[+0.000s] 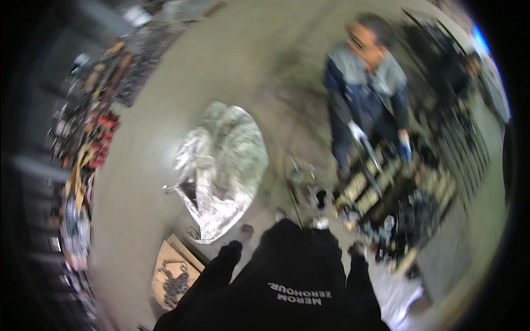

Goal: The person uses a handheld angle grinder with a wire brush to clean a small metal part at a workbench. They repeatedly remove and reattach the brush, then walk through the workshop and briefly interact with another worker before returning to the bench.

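Pallet (356, 187) at right, loaded with metal parts (406, 220)

Left of it, silver sheet (234, 160); at lower left, carton (164, 255) of metal bits (175, 284). Left hand (247, 229) near the sheet, right hand (358, 249) just beside the pallet; fingers of both blurred, cannot tell how far open or whether holding anything.

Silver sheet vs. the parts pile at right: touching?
Apart. The head view shows floor between the silver sheet and the parts pile.
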Tool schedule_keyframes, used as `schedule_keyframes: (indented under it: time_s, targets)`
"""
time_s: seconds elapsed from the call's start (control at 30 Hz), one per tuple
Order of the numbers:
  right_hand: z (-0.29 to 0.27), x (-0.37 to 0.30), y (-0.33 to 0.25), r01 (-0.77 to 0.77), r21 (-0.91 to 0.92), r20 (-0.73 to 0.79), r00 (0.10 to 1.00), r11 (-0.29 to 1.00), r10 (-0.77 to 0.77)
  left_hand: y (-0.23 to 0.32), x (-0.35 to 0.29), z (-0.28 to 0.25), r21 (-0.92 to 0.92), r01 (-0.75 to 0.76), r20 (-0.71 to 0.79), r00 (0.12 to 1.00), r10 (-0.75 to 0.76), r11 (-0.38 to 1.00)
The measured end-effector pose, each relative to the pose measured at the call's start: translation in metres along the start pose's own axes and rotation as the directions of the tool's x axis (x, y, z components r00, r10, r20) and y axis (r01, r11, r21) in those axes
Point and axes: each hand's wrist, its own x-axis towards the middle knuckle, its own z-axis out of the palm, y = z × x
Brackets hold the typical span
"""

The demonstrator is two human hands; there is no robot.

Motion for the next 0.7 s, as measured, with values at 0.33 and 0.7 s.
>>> schedule_keyframes:
  time_s: [0.33, 0.7]
  targets:
    - [-0.104, 0.056, -0.059, -0.143, -0.278, 0.214, 0.955, 0.950, 0.206, -0.002, 0.028, 0.019, -0.061, 0.251, -0.142, 0.956, -0.257, 0.966]
    - [-0.105, 0.105, -0.040, 0.033, -0.095, 0.380, 0.925, 0.995, 0.006, -0.017, 0.016, 0.016, -0.101, 0.343, -0.161, 0.921, -0.356, 0.934]
